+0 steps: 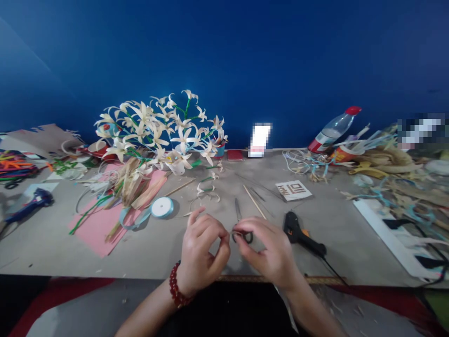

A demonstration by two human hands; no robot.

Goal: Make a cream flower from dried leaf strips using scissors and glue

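Observation:
My left hand (203,248), with a red bead bracelet (177,286) at the wrist, is closed in a pinch near the table's front edge. Facing it, my right hand (268,250) pinches too, and the fingertips of both almost meet. Something thin and pale seems to show between them, too small to name. Just behind the fingers lie scissors (237,209), their dark handles partly hidden by my right hand. Beyond my left hand are small pale flower pieces (206,188) in a row. To the right of my right hand rests a black glue gun (298,234).
White handmade flowers (184,133) on green stems stand at the back left. A light-blue ribbon roll (162,207) lies near pink paper (93,229). A wooden stick (254,201) sits mid-table. A power strip (386,238), a tilted bottle (333,131) and tangled fibres occupy the right side.

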